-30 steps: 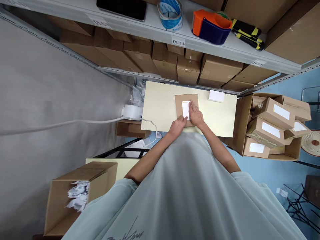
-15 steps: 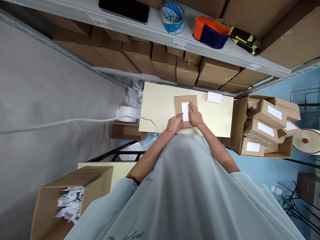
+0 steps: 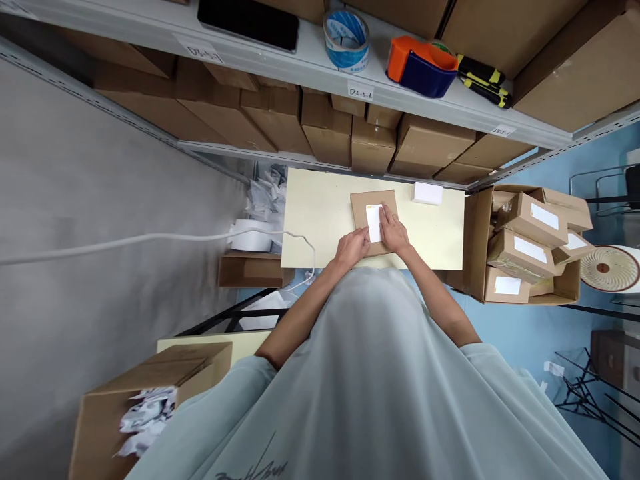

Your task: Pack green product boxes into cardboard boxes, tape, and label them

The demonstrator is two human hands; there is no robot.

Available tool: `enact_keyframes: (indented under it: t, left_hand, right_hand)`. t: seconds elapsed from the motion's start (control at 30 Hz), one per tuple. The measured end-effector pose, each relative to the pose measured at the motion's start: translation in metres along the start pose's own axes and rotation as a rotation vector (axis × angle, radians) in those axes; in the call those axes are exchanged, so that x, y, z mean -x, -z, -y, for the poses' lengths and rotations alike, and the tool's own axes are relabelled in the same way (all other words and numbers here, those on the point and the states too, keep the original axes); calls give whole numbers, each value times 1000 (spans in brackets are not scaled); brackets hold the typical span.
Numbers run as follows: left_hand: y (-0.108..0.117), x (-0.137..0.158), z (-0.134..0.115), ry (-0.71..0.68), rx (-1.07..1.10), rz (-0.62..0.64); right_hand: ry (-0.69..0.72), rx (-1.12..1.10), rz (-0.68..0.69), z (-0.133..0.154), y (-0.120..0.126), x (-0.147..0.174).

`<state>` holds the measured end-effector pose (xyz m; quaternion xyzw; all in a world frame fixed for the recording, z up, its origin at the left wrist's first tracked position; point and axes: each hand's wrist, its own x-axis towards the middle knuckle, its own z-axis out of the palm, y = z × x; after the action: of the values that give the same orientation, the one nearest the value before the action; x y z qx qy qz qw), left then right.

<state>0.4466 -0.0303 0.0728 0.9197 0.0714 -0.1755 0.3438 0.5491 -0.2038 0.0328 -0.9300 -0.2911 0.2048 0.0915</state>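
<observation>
A flat brown cardboard box lies on the pale yellow table, with a white label on its top. My right hand rests flat on the label's right side, fingers stretched out. Over the box's lower left part, my left hand is closed, its curled fingers at the label's left edge and the thumb hidden. The box's lower left corner is covered by this hand.
A small white stack sits at the table's back right. To the right, a large open carton holds several labelled boxes. Above are a shelf with tape, a phone and cutters. A white cable crosses from the left.
The right hand has slid very slightly along the label, still flat. The box appears turned a little. The whole view has shifted slightly with my head.
</observation>
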Motion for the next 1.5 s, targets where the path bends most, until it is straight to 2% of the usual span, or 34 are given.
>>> enact_keyframes:
  t: [0.27,0.57,0.93,1.2,1.5]
  left_hand:
    - [-3,-2,1,13,34,-60]
    - [-1,2,7,-31,39,-22]
    - [-6,2,6,-18,-43,-26]
    - [-5,6,6,-26,-8,-19]
    - [-6,6,-6,43,-7,-66]
  right_hand:
    - [-38,37,-15,6,-2,3]
    - [-71,31,-73,9,-7,19]
    - [-112,58,-85,15,-11,39]
    - [-107,8,-101,16,-11,40]
    - [-81,-34,-69,10,-7,37]
